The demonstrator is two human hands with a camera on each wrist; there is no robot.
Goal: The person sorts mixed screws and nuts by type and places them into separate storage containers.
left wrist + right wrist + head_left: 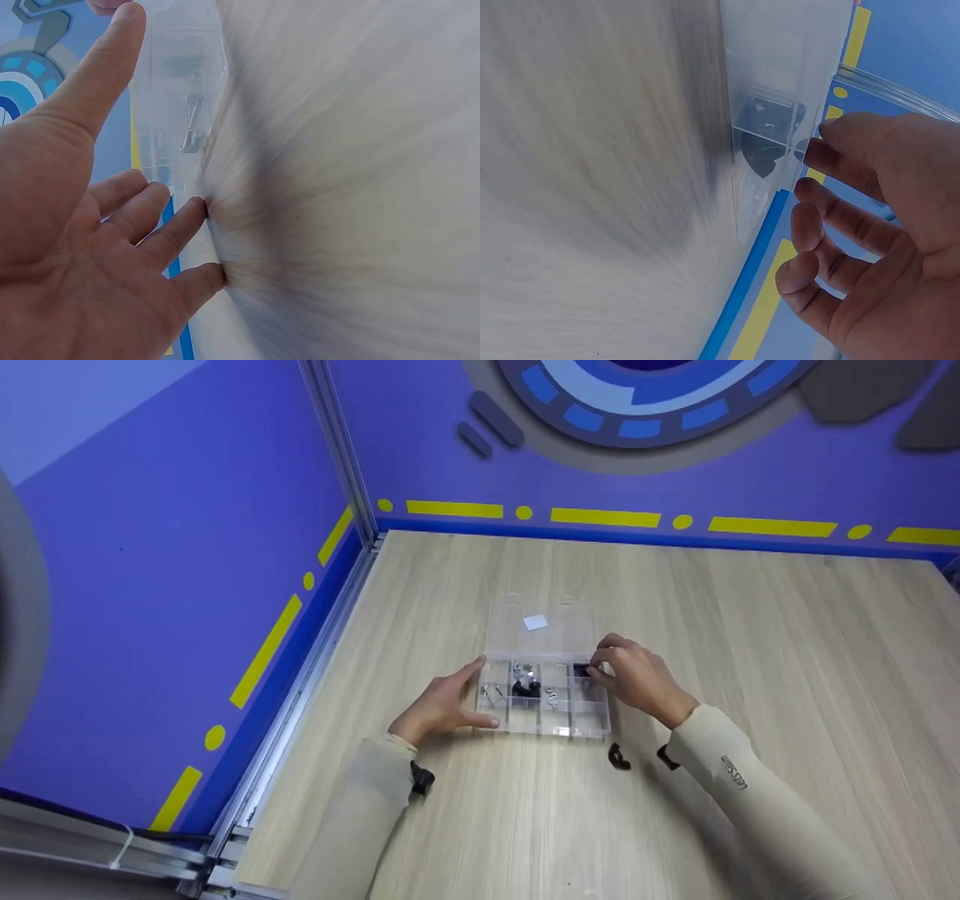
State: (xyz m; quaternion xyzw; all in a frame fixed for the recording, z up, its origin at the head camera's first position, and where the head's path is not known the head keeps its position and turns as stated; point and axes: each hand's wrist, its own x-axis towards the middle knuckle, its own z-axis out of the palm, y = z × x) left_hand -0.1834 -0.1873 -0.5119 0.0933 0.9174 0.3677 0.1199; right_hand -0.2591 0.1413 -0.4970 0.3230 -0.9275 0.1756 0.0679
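Observation:
A clear plastic divider box point(551, 730) lies on the wooden table with its lid point(570, 630) folded back. My left hand point(442, 703) is at the box's left side, thumb along the front corner and fingers spread, fairly straight. My right hand point(637, 673) reaches to the back right compartment, thumb and index fingertips close together at its rim. A dark part point(762, 150) shows through that compartment's wall; I cannot tell whether the fingertips pinch anything. Black curved pieces point(526, 690) sit in a middle compartment. Bolts point(493, 693) and small metal parts point(552, 697) lie in others.
A black curved piece point(619, 757) lies on the table in front of the box's right corner, near the right forearm. A white label point(535, 622) is on the lid. Blue panels point(450, 472) stand behind and left, joined by a metal frame post point(337, 450).

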